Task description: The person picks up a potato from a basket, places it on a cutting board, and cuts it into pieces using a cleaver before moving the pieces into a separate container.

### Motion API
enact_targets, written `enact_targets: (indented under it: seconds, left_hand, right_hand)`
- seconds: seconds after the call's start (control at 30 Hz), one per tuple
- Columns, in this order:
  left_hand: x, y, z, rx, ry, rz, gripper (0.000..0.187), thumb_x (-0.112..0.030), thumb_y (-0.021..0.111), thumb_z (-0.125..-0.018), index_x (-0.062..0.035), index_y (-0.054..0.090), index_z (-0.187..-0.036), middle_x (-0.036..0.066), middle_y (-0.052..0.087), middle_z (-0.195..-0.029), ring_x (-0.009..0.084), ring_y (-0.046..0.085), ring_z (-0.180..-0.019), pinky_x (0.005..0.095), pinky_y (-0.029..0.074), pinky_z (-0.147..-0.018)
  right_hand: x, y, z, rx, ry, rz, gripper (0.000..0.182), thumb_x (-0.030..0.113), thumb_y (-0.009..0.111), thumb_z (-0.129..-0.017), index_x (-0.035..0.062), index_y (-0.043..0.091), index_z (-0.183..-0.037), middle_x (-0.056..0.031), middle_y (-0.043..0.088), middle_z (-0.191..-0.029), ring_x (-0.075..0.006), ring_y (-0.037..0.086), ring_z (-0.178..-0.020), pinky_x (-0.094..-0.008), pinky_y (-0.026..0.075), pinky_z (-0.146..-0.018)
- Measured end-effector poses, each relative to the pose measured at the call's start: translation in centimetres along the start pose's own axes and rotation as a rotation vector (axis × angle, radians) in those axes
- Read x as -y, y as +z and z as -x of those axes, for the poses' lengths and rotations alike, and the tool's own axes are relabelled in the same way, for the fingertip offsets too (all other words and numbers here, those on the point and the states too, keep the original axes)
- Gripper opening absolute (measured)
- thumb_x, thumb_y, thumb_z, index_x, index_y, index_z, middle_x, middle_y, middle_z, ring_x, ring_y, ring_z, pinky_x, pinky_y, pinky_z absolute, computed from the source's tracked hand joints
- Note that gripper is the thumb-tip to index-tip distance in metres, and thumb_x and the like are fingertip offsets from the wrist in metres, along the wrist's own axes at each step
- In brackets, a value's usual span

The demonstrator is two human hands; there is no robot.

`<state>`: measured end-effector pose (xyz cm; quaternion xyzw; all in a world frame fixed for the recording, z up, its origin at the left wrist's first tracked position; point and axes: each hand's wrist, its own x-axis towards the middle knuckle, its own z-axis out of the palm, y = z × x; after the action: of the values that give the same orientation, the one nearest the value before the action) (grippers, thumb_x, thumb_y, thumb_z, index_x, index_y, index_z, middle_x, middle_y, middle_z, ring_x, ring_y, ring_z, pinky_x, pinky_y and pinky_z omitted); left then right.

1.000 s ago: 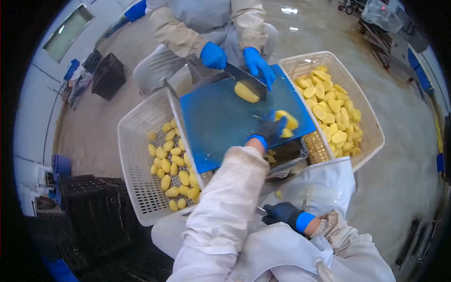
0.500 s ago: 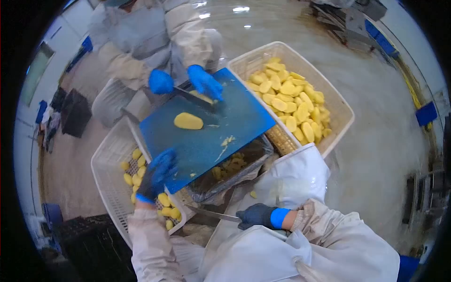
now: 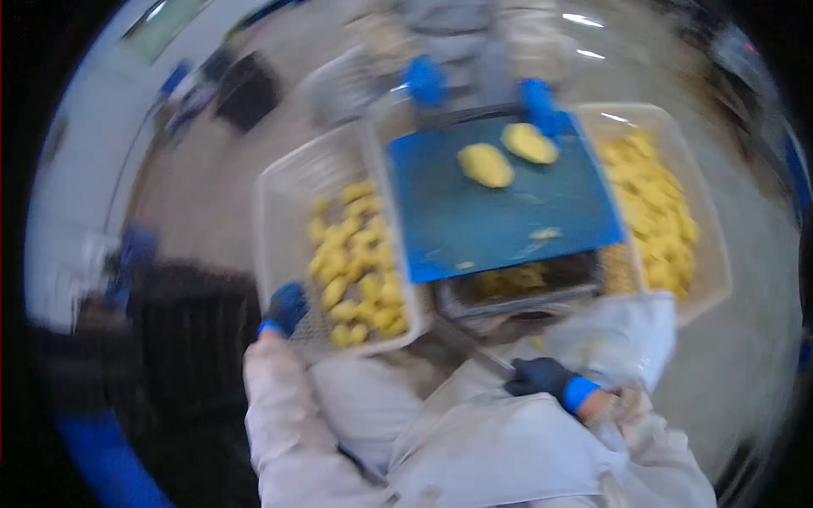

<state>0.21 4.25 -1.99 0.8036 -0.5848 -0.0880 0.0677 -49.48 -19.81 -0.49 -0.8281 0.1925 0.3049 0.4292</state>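
My right hand (image 3: 538,378), in a dark glove, grips a knife (image 3: 476,345) low over my apron; its blade points up and left toward the lined bin. My left hand (image 3: 289,308), also gloved, is at the left wall of a white crate (image 3: 269,224), touching or just above its rim; blur hides its fingers. Several peeled yellow potatoes (image 3: 360,258) lie in that crate. Two larger potato pieces (image 3: 486,165) (image 3: 530,143) lie on the blue cutting board (image 3: 508,216), away from both my hands.
Opposite me a co-worker's blue-gloved hands (image 3: 426,81) (image 3: 539,103) are at the board's far edge. A second white crate (image 3: 710,245), on the right, is filled with yellow potato pieces. Below the board sits a lined bin (image 3: 521,296) with scraps. Dark crates (image 3: 190,339) stand at left.
My view has turned left. My left hand has moved from beside the board to the left crate's outer wall. A second potato piece now lies on the board. My right hand still holds the knife.
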Motion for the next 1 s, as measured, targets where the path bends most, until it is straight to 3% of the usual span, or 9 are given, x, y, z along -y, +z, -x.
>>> enact_targets:
  seconds: [0.13, 0.2, 0.3, 0.37, 0.5, 0.57, 0.8, 0.87, 1.0]
  left_hand:
    - [6.4, 5.2, 2.9, -0.07, 0.127, -0.23, 0.017, -0.016, 0.062, -0.067, -0.0048, 0.062, -0.08, 0.013, 0.06, -0.093, 0.0322, 0.052, -0.097, 0.0413, 0.042, -0.085]
    - [9.8, 8.6, 3.7, 0.027, 0.002, 0.034, 0.015, -0.017, 0.064, -0.064, -0.0064, 0.063, -0.076, 0.012, 0.061, -0.09, 0.0309, 0.052, -0.099, 0.0405, 0.043, -0.084]
    - [9.9, 9.4, 2.8, 0.044, 0.323, -0.262, 0.021, -0.017, 0.063, -0.068, -0.0059, 0.063, -0.085, 0.013, 0.061, -0.091, 0.0311, 0.053, -0.099, 0.0393, 0.043, -0.085]
    - [7.0, 8.9, 0.8, 0.121, -0.507, 0.316, 0.029, -0.016, 0.058, -0.074, -0.0054, 0.059, -0.1, 0.015, 0.06, -0.098, 0.0321, 0.052, -0.101, 0.0396, 0.043, -0.087]
    - [9.0, 14.6, -1.5, 0.306, -0.814, 0.328, 0.05, -0.025, 0.056, -0.078, -0.0038, 0.047, -0.122, 0.021, 0.051, -0.119, 0.0336, 0.048, -0.111, 0.0398, 0.039, -0.093]
    - [9.7, 15.7, -2.9, 0.349, -0.73, 0.308, 0.051, -0.028, 0.057, -0.075, -0.0041, 0.047, -0.12, 0.023, 0.051, -0.117, 0.0357, 0.048, -0.11, 0.0413, 0.039, -0.092]
    - [10.3, 22.9, -6.6, 0.417, -0.839, 0.184, 0.062, -0.025, 0.062, -0.071, -0.0051, 0.038, -0.125, 0.02, 0.043, -0.124, 0.036, 0.045, -0.112, 0.0438, 0.038, -0.094]
    - [7.3, 21.3, -7.4, 0.335, -0.979, -0.001, 0.057, -0.024, 0.063, -0.07, -0.008, 0.042, -0.121, 0.017, 0.047, -0.119, 0.0327, 0.047, -0.111, 0.0447, 0.039, -0.092]
    - [6.5, 22.9, -7.0, 0.618, -0.796, 0.03, 0.06, -0.026, 0.065, -0.069, -0.0088, 0.044, -0.122, 0.018, 0.045, -0.124, 0.0302, 0.045, -0.116, 0.0439, 0.04, -0.092]
  right_hand:
    - [-0.3, 0.4, -0.4, -0.161, -0.05, -0.043, 0.04, 0.046, 0.059, -0.076, 0.0073, 0.052, -0.087, -0.0168, 0.06, -0.069, -0.0364, 0.059, -0.066, -0.0438, 0.045, -0.057]
    - [0.1, 0.6, -0.7, -0.259, -0.072, -0.096, 0.034, 0.038, 0.064, -0.075, 0.0067, 0.053, -0.082, -0.016, 0.059, -0.067, -0.0359, 0.056, -0.06, -0.0406, 0.044, -0.053]
    - [1.5, -0.6, -1.3, -0.152, 0.054, -0.135, 0.034, 0.034, 0.066, -0.074, 0.0061, 0.055, -0.089, -0.0172, 0.061, -0.073, -0.0293, 0.061, -0.069, -0.0367, 0.046, -0.06]
    - [2.5, -1.6, -1.3, -0.13, 0.069, -0.275, 0.032, 0.031, 0.068, -0.074, 0.0047, 0.055, -0.087, -0.016, 0.06, -0.071, -0.0234, 0.059, -0.066, -0.0348, 0.045, -0.06]
    - [2.4, -1.3, -2.5, -0.071, 0.106, -0.629, 0.03, 0.025, 0.069, -0.074, 0.0007, 0.057, -0.087, -0.011, 0.06, -0.07, -0.0141, 0.052, -0.066, -0.0315, 0.044, -0.062]
    - [2.3, -2.6, -3.3, 0.054, 0.26, -0.585, 0.032, 0.024, 0.07, -0.075, -0.001, 0.058, -0.092, -0.0084, 0.061, -0.074, -0.0118, 0.052, -0.071, -0.0305, 0.043, -0.067]
    - [2.1, -3.1, -4.5, 0.088, 0.162, -0.419, 0.031, 0.026, 0.066, -0.077, 0.002, 0.059, -0.094, -0.0203, 0.062, -0.083, -0.0341, 0.059, -0.078, -0.0373, 0.046, -0.071]
    - [1.3, -2.6, -4.2, 0.097, 0.183, -0.45, 0.031, 0.027, 0.066, -0.077, 0.0019, 0.059, -0.094, -0.0178, 0.062, -0.082, -0.0343, 0.06, -0.077, -0.0386, 0.046, -0.07]
    - [1.3, -2.7, -4.3, 0.073, 0.088, -0.378, 0.031, 0.027, 0.066, -0.077, 0.0016, 0.059, -0.093, -0.018, 0.062, -0.08, -0.0349, 0.06, -0.076, -0.0386, 0.046, -0.069]
